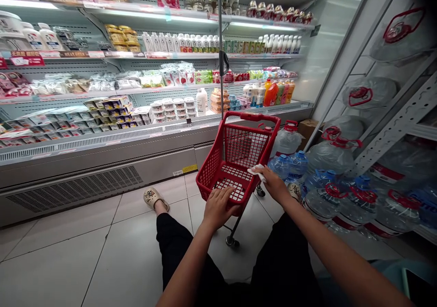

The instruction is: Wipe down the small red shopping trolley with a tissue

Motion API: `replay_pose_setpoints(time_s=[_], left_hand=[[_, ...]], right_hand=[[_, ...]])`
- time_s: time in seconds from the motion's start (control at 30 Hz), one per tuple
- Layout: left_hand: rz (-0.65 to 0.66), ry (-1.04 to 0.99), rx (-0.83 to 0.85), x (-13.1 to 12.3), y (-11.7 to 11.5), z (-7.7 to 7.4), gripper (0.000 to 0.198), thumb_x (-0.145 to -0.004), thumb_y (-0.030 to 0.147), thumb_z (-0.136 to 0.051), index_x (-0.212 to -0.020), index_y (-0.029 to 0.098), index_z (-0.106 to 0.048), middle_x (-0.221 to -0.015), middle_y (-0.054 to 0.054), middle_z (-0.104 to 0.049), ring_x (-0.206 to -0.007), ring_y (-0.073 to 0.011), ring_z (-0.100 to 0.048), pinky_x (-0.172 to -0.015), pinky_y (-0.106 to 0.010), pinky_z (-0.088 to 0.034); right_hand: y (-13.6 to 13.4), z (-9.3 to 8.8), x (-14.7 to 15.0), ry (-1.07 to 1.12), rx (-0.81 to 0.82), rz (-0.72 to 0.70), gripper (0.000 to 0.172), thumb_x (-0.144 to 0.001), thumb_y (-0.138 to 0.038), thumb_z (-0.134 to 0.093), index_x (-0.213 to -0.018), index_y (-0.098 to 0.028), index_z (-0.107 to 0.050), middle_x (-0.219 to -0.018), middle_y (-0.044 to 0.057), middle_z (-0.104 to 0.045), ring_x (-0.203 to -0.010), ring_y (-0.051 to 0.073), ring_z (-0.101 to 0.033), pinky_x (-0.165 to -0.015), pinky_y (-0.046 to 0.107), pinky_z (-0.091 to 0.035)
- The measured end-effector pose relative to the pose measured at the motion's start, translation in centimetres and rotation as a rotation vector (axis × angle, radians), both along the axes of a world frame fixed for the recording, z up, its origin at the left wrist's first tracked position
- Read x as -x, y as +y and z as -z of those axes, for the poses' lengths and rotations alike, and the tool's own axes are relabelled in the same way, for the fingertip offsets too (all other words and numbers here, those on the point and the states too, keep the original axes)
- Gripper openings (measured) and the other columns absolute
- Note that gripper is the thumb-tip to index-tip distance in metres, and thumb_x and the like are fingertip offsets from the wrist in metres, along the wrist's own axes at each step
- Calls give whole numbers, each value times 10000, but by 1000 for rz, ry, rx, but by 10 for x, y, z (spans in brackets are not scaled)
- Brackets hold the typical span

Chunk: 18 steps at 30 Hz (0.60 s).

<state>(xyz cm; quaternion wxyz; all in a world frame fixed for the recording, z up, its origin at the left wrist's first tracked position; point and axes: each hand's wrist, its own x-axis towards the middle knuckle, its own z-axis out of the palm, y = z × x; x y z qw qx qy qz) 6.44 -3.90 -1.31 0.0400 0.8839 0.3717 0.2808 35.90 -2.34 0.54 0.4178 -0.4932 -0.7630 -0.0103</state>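
Observation:
A small red shopping cart (212,165) with a lattice basket stands between my legs, its wheels on the tiled floor. My left hand (219,205) grips the basket's near rim, fingers over the edge and thumb outside. On the basket's right side, my right hand (272,182) presses a folded white cloth (258,172) against the top edge. The cloth is bunched under my fingers, so part of it is hidden. Nothing lies in the visible part of the basket.
An open refrigerated display case (164,156) with dairy goods and drinks runs behind the cart. Large water bottles (341,207) crowd the floor and rack at right. My shoe (155,199) rests left of the cart. A phone (418,286) shows at bottom right.

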Motion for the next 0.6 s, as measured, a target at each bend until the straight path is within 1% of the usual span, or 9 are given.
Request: replay_pose_setpoints(time_s=[0.07, 0.13, 0.17, 0.27, 0.33, 0.37, 0.43, 0.53, 0.6], left_hand=[[-5, -3, -7, 1, 0, 1, 622, -944, 433, -732, -1494, 270, -492, -1481, -66, -623, -1299, -282, -598, -1152, -476, -388], [-12, 1, -13, 3, 0, 1, 635, -934, 426, -746, -1493, 266, -491, -1478, -65, -626, -1287, -279, -605, -1149, -473, -390], [-14, 5, -15, 4, 0, 1, 635, -930, 422, -750, -1490, 269, -494, -1476, -63, -628, -1282, -277, -608, -1146, -470, -393], [-11, 9, -17, 7, 1, 0, 605, -930, 393, -744, -1475, 276, -510, -1462, -58, -639, -1286, -270, -610, -1139, -462, -403], [-12, 10, -11, 8, 1, -1, 576, -930, 387, -740, -1455, 278, -531, -1440, -57, -655, -1280, -266, -617, -1125, -455, -418], [-14, 14, -7, 9, 0, -2, 563, -930, 398, -741, -1443, 278, -542, -1427, -56, -665, -1268, -265, -624, -1115, -453, -428], [-19, 30, -3, 9, -1, -4, 545, -928, 437, -746, -1417, 277, -566, -1403, -55, -682, -1232, -268, -643, -1092, -454, -449], [-28, 56, -13, 7, -2, -6, 527, -927, 486, -743, -1386, 272, -596, -1375, -57, -699, -1187, -277, -664, -1056, -458, -479], [-29, 67, -24, 5, -3, -6, 515, -932, 510, -731, -1372, 269, -612, -1359, -62, -707, -1172, -283, -672, -1036, -457, -491]], right_hand=[[-3, 2, 6, 6, -9, 15, 445, -996, -143, -428, -1382, -278, -605, -1414, 66, -672, -1453, 266, -511, -1228, 602, -394], [-19, 11, 24, 1, -21, -10, 473, -1000, -135, -430, -1426, -284, -573, -1431, 64, -660, -1456, 247, -507, -1241, 567, -391], [-30, 17, 34, -9, -28, -49, 493, -1001, -121, -428, -1446, -290, -556, -1435, 58, -659, -1453, 231, -510, -1250, 541, -388], [-60, 35, 62, -69, -41, -245, 517, -1004, -69, -415, -1450, -294, -548, -1434, 32, -666, -1419, 186, -546, -1271, 492, -370], [-67, 40, 66, -102, -42, -338, 479, -1003, -63, -446, -1397, -297, -584, -1422, 11, -678, -1390, 173, -576, -1265, 481, -387], [-65, 39, 63, -106, -45, -355, 459, -1002, -67, -463, -1373, -302, -597, -1411, 1, -685, -1375, 168, -589, -1259, 477, -397], [-50, 31, 48, -90, -53, -324, 447, -1002, -77, -469, -1362, -308, -601, -1390, -5, -699, -1356, 165, -606, -1258, 484, -399], [-19, 11, 19, -36, -46, -156, 454, -999, -100, -433, -1369, -301, -604, -1380, 12, -701, -1387, 196, -581, -1258, 532, -384], [-7, 3, 8, -12, -36, -54, 460, -989, -110, -418, -1363, -292, -616, -1376, 29, -700, -1406, 227, -564, -1244, 564, -392]])
